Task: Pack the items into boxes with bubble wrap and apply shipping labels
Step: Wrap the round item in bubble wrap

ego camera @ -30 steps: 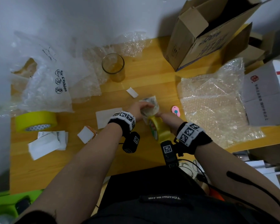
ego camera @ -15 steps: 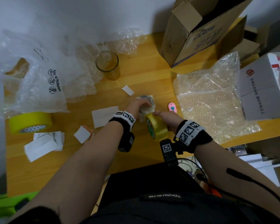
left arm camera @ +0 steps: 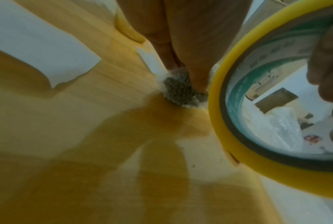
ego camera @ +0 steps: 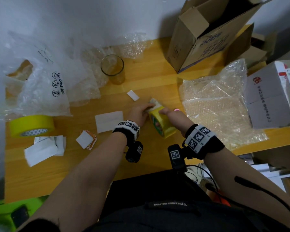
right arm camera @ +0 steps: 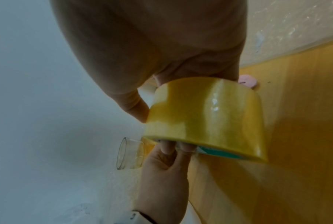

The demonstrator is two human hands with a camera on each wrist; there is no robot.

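Wooden table (ego camera: 146, 84), white wall (ego camera: 74, 17), cardboard box (ego camera: 199, 39)

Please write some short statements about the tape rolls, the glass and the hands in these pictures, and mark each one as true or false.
1. The right hand holds a yellow tape roll. True.
2. The glass lies on its side on the table. False: it stands upright.
3. A second, bigger yellow tape roll lies flat near the left edge of the table. True.
4. The left hand rests on that bigger roll. False: it holds a small wrapped item beside the roll that the right hand holds.
5. The brown cardboard box at the back is taped closed. False: its flaps are open.
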